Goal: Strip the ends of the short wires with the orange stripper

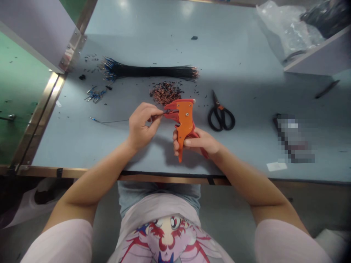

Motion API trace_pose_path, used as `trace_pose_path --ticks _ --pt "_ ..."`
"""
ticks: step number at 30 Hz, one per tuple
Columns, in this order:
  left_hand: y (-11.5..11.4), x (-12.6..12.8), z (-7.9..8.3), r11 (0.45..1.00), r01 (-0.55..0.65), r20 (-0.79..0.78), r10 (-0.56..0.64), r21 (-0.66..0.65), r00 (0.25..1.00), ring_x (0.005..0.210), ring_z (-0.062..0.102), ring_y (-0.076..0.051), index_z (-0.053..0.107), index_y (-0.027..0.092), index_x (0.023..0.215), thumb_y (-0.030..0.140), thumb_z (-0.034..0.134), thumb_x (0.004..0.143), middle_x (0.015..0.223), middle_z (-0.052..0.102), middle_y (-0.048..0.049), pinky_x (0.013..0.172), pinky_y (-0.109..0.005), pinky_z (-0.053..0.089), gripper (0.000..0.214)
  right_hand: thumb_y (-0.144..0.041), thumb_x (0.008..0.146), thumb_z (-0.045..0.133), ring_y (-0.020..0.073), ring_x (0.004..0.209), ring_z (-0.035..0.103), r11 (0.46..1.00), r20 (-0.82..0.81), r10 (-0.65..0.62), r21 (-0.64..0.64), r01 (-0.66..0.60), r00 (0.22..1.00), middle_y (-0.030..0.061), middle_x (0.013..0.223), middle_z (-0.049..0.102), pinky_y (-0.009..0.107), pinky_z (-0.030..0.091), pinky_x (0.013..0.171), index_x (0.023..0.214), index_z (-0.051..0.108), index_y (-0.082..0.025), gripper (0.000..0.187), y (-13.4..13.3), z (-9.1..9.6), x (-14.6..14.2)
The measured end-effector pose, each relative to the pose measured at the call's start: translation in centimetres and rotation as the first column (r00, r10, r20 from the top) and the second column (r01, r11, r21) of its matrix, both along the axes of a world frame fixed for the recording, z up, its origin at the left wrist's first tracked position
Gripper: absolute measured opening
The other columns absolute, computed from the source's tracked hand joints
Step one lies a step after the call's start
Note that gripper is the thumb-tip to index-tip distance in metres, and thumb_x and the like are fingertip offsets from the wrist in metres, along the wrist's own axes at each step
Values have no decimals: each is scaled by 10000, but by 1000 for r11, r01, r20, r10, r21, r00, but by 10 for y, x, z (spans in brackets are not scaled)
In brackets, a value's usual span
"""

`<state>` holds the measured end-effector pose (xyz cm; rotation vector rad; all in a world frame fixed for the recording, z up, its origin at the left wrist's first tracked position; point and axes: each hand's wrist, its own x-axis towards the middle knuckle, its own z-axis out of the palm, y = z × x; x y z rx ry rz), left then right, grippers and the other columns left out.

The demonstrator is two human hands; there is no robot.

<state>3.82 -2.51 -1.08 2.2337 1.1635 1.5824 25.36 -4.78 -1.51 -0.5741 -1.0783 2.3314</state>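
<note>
My right hand (pixel 199 140) grips the handles of an orange and red wire stripper (pixel 184 120), which stands upright in front of me. My left hand (pixel 141 126) pinches a thin dark wire (pixel 166 114) between thumb and fingers, its end inside the red jaws. Behind the tool lies a long bundle of black wires (pixel 148 72) with blue and copper ends. Nearer it sits a small heap of copper-coloured wire bits (pixel 165 93). A single loose wire (pixel 109 121) lies left of my left hand.
Black scissors (pixel 221 117) lie right of the stripper on the pale blue table (pixel 225 44), among scattered black insulation bits. Small blue-ended pieces (pixel 95 94) lie at left. A pixelated object (pixel 293 138), plastic bags (pixel 285 29) and a metal-edged partition (pixel 38 117) surround the table.
</note>
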Motion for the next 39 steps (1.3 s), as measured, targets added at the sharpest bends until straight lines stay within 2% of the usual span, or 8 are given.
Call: trace_pose_path --ticks 4,11,22,30,39 --pt "0 0 0 1000 -1 8 1 -7 1000 680 522 -102 623 190 839 137 589 837 760 604 -6 606 -233 426 63 -290 799 706 204 747 678 1000 21 -17 25 17 1000 65 857 656 360 578 656 1028 566 -108 325 0 -1 0" --pt "-2 0 0 996 -73 -38 71 -43 997 652 511 -103 615 189 818 172 577 843 749 611 -10 596 -240 429 49 -290 806 701 202 742 672 999 25 -23 48 21 999 63 861 642 362 580 642 1026 571 -111 312 -2 -1 -1" --pt "-2 -1 1 999 -51 -62 50 -7 997 628 502 -97 599 191 827 144 559 826 772 615 -12 587 -242 423 61 -326 819 687 178 662 665 997 117 -41 76 32 992 42 783 619 340 567 609 956 576 -106 282 -4 6 -2" --pt "-4 -1 2 999 -33 -31 34 19 999 633 505 -94 610 195 833 131 582 816 773 611 -8 604 -242 436 72 -351 815 692 175 650 664 996 121 -52 75 44 991 39 766 625 333 570 596 943 576 -112 295 -4 4 -2" --pt "-4 -1 4 997 -78 -86 78 1 993 608 490 -94 608 193 808 177 565 828 748 612 -14 560 -238 412 50 -352 837 661 155 613 636 994 141 -59 101 45 988 26 724 617 314 556 570 916 567 -121 262 -5 6 -3"
